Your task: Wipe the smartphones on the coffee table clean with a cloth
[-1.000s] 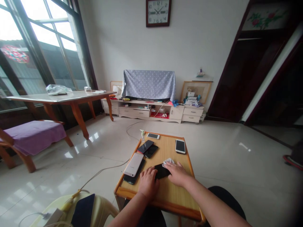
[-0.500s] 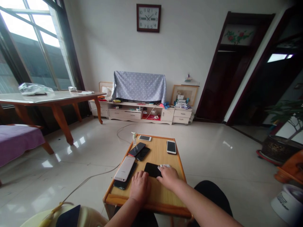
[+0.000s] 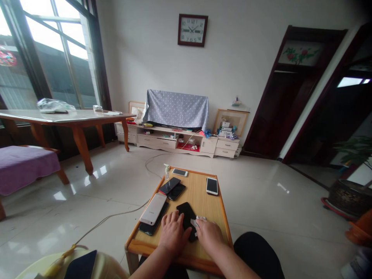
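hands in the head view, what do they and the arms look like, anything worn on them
The left hand and right hand are ungloved, with short, rounded fingers. No sleeve shows on either forearm, and I can make out no watch, bracelet or ring.

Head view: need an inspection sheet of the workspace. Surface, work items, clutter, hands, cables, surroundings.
Surface: small wooden table, light top with orange-brown rim.
Work items: black phone lying flat; crumpled white wipe at its right edge.
Clutter: pale phone on a dark phone; two overlapping dark phones; two white phones; small bottle.
Hands: left hand at the black phone's left side; right hand gripping the wipe.
Cables: one cable across the floor.
Surroundings: wall clock, large table, cloth-draped object.
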The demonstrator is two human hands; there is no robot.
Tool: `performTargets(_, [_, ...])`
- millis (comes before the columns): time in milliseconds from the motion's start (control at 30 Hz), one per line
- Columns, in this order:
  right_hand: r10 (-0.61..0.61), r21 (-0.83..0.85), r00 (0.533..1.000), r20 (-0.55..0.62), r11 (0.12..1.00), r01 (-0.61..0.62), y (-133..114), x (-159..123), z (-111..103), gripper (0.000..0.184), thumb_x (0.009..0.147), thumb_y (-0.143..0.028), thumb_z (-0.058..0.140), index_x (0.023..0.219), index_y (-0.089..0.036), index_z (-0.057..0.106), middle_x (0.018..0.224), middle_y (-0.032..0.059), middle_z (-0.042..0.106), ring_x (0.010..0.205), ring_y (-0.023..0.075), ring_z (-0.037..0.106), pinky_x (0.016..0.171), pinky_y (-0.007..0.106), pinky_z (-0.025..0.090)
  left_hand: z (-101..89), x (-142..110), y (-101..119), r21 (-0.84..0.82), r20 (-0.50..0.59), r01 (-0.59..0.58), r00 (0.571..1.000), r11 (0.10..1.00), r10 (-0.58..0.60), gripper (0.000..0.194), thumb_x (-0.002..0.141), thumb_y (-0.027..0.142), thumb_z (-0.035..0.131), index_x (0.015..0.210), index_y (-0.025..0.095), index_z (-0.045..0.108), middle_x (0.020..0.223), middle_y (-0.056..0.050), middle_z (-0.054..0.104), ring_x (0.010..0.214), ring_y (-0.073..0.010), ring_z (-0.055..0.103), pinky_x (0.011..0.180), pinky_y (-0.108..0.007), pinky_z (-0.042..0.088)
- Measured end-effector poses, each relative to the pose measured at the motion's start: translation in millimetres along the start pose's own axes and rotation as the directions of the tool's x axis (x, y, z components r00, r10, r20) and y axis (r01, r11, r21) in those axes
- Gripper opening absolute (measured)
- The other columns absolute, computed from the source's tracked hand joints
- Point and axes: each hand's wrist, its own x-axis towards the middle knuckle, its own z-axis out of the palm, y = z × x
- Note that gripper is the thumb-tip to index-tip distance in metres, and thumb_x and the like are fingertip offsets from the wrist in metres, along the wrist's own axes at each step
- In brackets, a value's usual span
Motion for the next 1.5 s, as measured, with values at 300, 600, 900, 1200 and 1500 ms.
performTargets(300, [-0.019,-0.029,1.000,-0.002,0.999,0.019,3.3,-2.5,3.7,0.027,0.097,-0.024,0.046,0.092,-0.023,0.073,0.092,0.0078,0.075,0.083,0.0239,0.070,0.073,0.032,0.044,8.1,6.9,1.3,-0.035,0.056,-0.067,0.996,0.997,0.069,0.047,0.097,0.026,0.038,0.142,0.032,0.051,0.151,-0.003,0.053,0.144,-0.0275,0.039,0.118,-0.054,0.021])
performTargets(600, [0.021,0.229,0.986,-0.163,0.973,0.017,2.6,12.7,7.6,0.028,0.096,-0.018,0.043,0.096,-0.023,0.071,0.105,0.0064,0.073,0.098,0.0198,0.066,0.087,0.027,0.046,4.8,-1.0,6.2,-0.081,-0.051,-0.134,0.990,0.988,0.130,0.074,0.074,0.066,0.068,0.134,0.025,0.056,0.132,-0.010,0.064,0.126,-0.0327,0.052,0.120,-0.055,0.018])
performTargets(900, [-0.082,0.094,0.997,-0.017,0.992,0.083,19.1,23.7,22.7,0.048,0.100,-0.026,0.035,0.144,-0.019,0.055,0.151,0.0106,0.051,0.144,0.0274,0.041,0.123,0.052,0.018,10.9,-1.4,2.1,-0.157,-0.029,-0.091,0.996,0.983,0.088,0.071,0.070,0.043,0.066,0.137,0.023,0.050,0.132,-0.009,0.065,0.130,-0.0308,0.050,0.122,-0.053,0.014])
performTargets(1200, [-0.308,0.224,0.951,-0.002,0.927,0.301,0.7,7.5,24.9,0.047,0.103,-0.031,0.036,0.143,-0.019,0.057,0.148,0.0098,0.055,0.142,0.0233,0.044,0.125,0.043,0.021,11.2,-0.6,-2.3,-0.170,0.001,-0.065,0.998,0.983,0.066,0.069,0.071,0.033,0.060,0.138,0.023,0.049,0.132,-0.010,0.065,0.130,-0.0289,0.051,0.121,-0.050,0.018])
performTargets(1500, [-0.150,0.154,0.989,0.002,0.977,0.148,6.0,28.7,21.5,0.051,0.102,-0.032,0.034,0.145,-0.013,0.054,0.151,0.0140,0.049,0.145,0.0264,0.039,0.124,0.045,0.023,9.6,-1.5,-2.7,-0.187,0.005,-0.065,0.998,0.980,0.068,0.072,0.071,0.040,0.061,0.140,0.024,0.048,0.136,-0.011,0.063,0.131,-0.0313,0.050,0.120,-0.050,0.020])
